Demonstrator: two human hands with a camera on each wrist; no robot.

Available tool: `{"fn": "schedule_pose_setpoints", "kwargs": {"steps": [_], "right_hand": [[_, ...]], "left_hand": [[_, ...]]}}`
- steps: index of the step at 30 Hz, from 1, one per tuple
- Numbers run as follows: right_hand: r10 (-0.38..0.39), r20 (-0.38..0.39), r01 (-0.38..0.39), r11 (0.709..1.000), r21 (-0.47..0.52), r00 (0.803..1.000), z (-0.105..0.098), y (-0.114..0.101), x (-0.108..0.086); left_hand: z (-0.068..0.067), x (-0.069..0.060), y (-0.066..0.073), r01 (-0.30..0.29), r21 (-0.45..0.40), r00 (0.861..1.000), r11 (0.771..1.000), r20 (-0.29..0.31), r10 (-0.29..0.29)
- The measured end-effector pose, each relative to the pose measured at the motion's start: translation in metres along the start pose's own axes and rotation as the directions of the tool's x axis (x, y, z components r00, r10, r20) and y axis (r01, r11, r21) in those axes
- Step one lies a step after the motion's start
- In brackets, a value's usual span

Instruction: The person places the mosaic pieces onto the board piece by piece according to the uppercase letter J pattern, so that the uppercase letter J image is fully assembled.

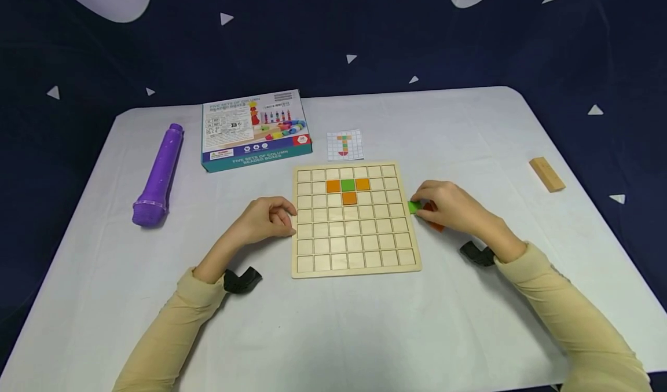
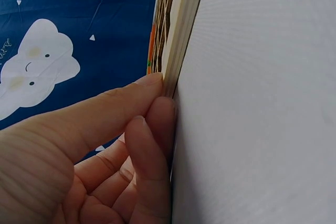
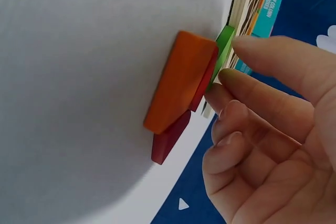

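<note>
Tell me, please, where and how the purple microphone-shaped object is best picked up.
The purple microphone-shaped object lies on its side, its shaft slimmer than its bulbous end, so I'd probably come from above, closing across the shaft's middle.

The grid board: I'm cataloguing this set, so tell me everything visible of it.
Pale, wood-like and roughly square, the grid board lies flat on the white table. Inside a plain border, lines mark seven rows of seven cells. In the second-farthest row, a green tile sits between two orange tiles, with a third orange tile one cell nearer than the green. The left hand touches its left edge; whether the green piece in the right hand touches it is unclear.
</note>
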State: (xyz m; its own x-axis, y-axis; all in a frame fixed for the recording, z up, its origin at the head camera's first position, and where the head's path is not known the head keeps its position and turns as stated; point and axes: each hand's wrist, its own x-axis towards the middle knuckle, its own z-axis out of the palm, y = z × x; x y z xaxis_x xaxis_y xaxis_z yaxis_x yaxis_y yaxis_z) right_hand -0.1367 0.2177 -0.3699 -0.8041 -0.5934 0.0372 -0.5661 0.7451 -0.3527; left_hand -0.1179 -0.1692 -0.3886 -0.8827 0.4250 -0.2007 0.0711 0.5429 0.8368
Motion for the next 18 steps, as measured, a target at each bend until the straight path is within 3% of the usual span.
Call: {"fn": "schedule_pose_setpoints", "kwargs": {"steps": [9, 18], "right_hand": [[0.037, 0.047, -0.037, 0.999, -0.002, 0.998, -0.0004, 0.0007, -0.0005], [0.029, 0.021, -0.027, 0.998, -0.065, 0.999, -0.0052, 0.0023, -0.0021]], "left_hand": [[0.0, -0.0001, 0.0003, -0.001, -0.002, 1.0, 1.0, 0.001, 0.001], [-0.0003, -0.0007, 0.0013, 0.002, 0.0, 1.0, 1.0, 0.001, -0.002]]}}
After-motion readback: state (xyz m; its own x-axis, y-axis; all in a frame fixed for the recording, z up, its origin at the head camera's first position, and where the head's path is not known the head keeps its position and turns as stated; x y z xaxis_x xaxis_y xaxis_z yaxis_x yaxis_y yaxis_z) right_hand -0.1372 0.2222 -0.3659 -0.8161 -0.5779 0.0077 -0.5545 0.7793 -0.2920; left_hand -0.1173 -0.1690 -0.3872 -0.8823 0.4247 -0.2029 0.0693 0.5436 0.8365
